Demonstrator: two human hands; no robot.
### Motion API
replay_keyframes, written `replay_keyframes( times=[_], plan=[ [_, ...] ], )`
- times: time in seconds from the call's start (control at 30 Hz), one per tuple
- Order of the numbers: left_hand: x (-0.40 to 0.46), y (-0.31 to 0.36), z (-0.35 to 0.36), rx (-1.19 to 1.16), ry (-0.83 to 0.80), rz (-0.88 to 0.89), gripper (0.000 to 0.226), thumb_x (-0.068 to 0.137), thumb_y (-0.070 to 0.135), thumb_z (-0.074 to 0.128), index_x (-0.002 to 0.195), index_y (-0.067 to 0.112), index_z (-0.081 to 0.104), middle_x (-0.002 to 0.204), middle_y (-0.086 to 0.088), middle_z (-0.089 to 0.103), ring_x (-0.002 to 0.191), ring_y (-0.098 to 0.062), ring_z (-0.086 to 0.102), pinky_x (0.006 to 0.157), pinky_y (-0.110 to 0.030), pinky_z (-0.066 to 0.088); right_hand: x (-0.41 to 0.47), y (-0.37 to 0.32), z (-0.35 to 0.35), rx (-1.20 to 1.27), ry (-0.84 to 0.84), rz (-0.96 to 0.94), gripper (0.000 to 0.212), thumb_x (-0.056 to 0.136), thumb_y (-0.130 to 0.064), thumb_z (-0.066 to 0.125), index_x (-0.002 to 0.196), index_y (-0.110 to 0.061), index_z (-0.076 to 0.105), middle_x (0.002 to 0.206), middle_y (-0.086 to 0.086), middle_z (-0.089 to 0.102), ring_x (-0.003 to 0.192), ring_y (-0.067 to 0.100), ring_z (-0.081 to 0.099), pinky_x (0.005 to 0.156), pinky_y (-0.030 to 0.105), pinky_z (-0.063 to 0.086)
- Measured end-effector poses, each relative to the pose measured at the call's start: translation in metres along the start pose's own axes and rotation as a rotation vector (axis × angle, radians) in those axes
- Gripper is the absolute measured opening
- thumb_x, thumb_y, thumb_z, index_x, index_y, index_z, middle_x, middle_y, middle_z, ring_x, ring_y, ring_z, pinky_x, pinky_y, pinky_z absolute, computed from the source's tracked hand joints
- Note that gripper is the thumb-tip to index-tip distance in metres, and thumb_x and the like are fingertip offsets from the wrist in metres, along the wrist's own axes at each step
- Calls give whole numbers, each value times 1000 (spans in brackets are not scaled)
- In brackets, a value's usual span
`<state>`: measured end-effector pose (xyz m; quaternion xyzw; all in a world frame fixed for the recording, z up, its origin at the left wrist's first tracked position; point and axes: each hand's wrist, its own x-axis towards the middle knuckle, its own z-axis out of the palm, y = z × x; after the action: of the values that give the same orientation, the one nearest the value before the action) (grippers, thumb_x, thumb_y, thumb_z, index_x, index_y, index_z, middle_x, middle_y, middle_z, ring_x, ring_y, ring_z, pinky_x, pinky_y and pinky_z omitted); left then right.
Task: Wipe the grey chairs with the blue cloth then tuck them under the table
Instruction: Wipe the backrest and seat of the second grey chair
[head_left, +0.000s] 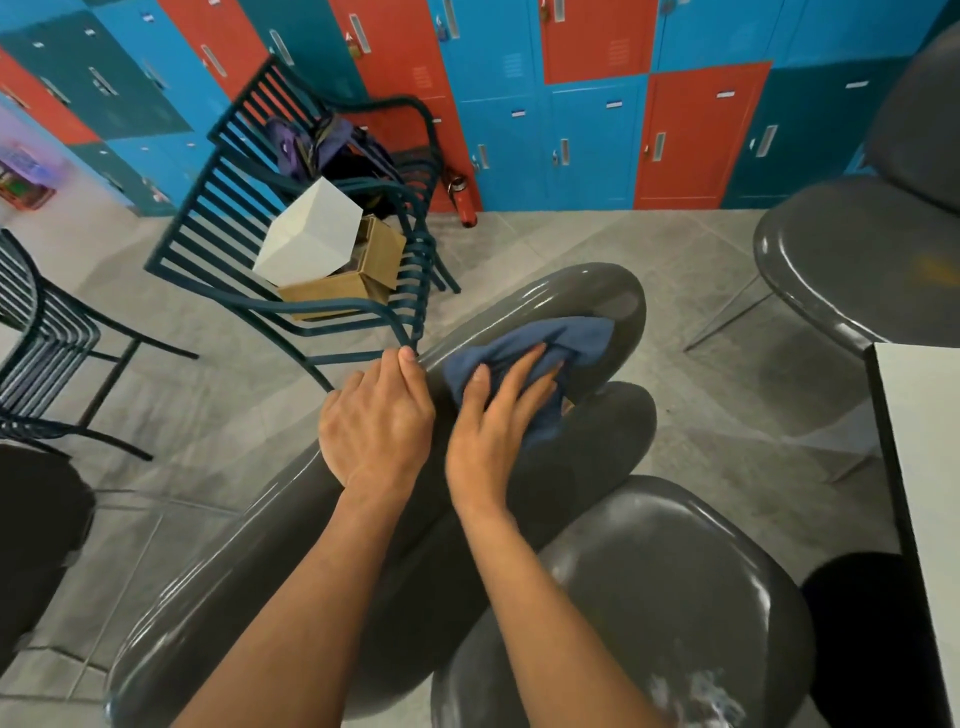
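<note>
1. Right hand (493, 415) lies flat on the blue cloth (530, 358), fingers straight and slightly spread, pressing it against the top of the backrest (587, 291) of the nearest grey chair (270, 571).
2. Most of the cloth is bunched under and ahead of those fingers; one fold hangs down over the far side of the backrest just beside the palm.
3. Left hand (376, 415) grips the same backrest's upper edge just beside the cloth, its fingers curled over the rim and the thumb on top.
4. Both hands sit close together, nearly touching, with the cloth to the right of the left hand.
5. A second grey chair seat (649, 597) is lower right, below the right forearm, its surface showing pale smears near the bottom edge.
6. A third grey chair (841, 260) stands at the right, well apart from the hands, near the white counter (919, 426) whose corner enters at the right edge.
7. Behind the hands stands a dark teal slatted metal chair (218, 234) holding a white box (311, 234) on a brown cardboard box (363, 280).
8. A purple bag (322, 145) rests on another slatted chair further back.
9. A red bottle (465, 202) leans on the floor against the blue, red and teal lockers (597, 130) along the wall.
10. Another slatted chair (41, 332) is at the left edge.
</note>
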<state>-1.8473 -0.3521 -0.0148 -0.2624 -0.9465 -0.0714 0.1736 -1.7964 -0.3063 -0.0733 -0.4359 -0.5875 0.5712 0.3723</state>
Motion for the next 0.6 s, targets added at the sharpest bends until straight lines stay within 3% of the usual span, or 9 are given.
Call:
replay_keyframes(
  times=[0.03, 0.1, 0.17, 0.23, 0.33, 0.4, 0.53, 0.6],
  plan=[
    [-1, -2, 0, -11, -2, 12, 43, 113, 36, 28, 83, 20, 54, 69, -3, 59, 61, -25, 53, 65, -42, 47, -6, 11, 0, -22, -27, -18, 73, 102, -57, 30, 162, -31, -4, 167, -5, -23, 154, 14, -17, 123, 26, 4],
    [-3, -2, -1, -22, 4, 21, 43, 113, 36, 27, 82, 21, 52, 68, 1, 55, 60, -22, 49, 64, -40, 44, -10, 34, -1, -7, -32, 56, 71, 105, -46, 35, 162, -26, -3, 167, -3, -22, 154, 15, -17, 122, 27, 5],
    [-1, 0, 0, -18, 12, 14, 43, 113, 36, 26, 80, 22, 51, 67, 1, 53, 59, -21, 46, 64, -38, 41, -8, 52, 0, 27, -9, 256, 67, 108, -32, 37, 161, -18, -2, 168, 4, -16, 154, 17, -12, 123, 27, 2],
    [0, 2, 0, 17, 34, -5, 44, 112, 36, 26, 78, 22, 49, 66, 0, 55, 59, -20, 42, 63, -36, 37, -3, 58, 1, 146, 7, 475, 61, 110, -27, 31, 161, -15, -1, 169, 9, -7, 156, 24, -2, 126, 39, 8],
    [2, 3, 1, 52, 35, -17, 44, 112, 37, 26, 79, 22, 51, 67, -1, 58, 59, -20, 41, 62, -35, 34, 5, 47, -1, 225, 35, 573, 60, 111, -32, 25, 161, -15, -3, 169, 8, -4, 156, 25, 3, 127, 42, 8],
    [1, 1, 1, 44, 26, -7, 45, 112, 37, 25, 80, 22, 52, 67, 0, 57, 59, -19, 41, 63, -35, 33, 4, 31, -3, 180, 3, 523, 63, 110, -41, 24, 161, -20, -6, 169, 7, -12, 156, 23, -4, 126, 39, 3],
    [2, 1, 1, 22, 27, -4, 47, 113, 36, 25, 81, 19, 56, 69, -4, 61, 61, -27, 54, 63, -39, 41, -12, 6, 1, 39, -101, 131, 70, 101, -62, 23, 158, -41, -13, 167, -3, -23, 154, 13, -18, 123, 33, 4],
    [0, 1, 0, 32, 18, -5, 47, 113, 36, 26, 83, 18, 59, 72, -6, 64, 64, -29, 58, 64, -40, 40, -13, 14, 1, 47, -111, 122, 73, 98, -65, 23, 158, -41, -11, 167, -7, -22, 153, 11, -19, 123, 33, 4]
  ],
)
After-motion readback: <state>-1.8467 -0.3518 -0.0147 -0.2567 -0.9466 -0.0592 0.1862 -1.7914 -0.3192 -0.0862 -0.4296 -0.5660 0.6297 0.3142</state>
